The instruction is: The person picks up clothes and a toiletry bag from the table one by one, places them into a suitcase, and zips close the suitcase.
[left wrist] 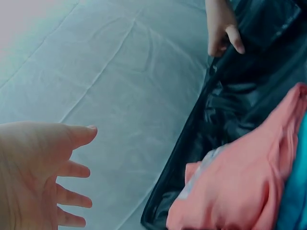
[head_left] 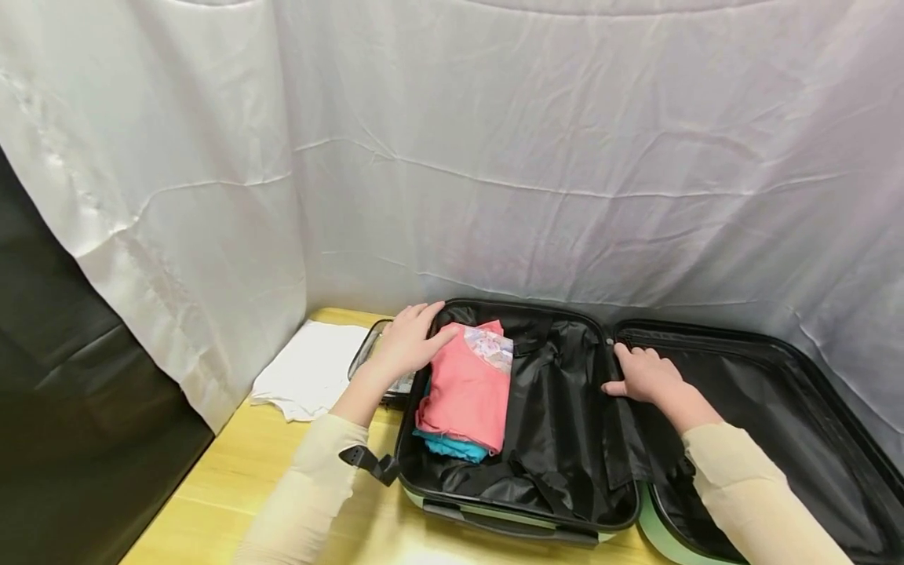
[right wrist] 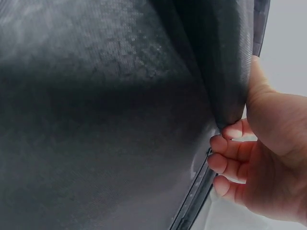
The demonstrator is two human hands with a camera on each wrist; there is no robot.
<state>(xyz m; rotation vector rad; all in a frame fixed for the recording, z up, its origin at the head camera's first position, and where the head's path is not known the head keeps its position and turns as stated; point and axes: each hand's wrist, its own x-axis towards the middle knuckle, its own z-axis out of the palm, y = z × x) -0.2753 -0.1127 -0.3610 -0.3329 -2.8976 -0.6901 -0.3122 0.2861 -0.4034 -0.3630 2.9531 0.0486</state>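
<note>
White sheeting (head_left: 494, 157) backs the open suitcase (head_left: 515, 502); left hand (head_left: 408, 341) lies flat-fingered on pink clothes (head_left: 466, 388) inside it, right hand (head_left: 646, 375) pinches its black lining (head_left: 565, 408).

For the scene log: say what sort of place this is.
Probably a staged recording set, not a lived-in room: a creased white cloth backdrop hangs behind a yellow wooden table bearing an open mint-green hard-shell suitcase with folded clothes.

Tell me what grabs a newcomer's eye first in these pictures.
The open suitcase on the yellow table, with a folded pink garment bright against its black lining. The left hand reaches over that garment's upper corner, while the right hand grips the black divider flap at the hinge.
</note>
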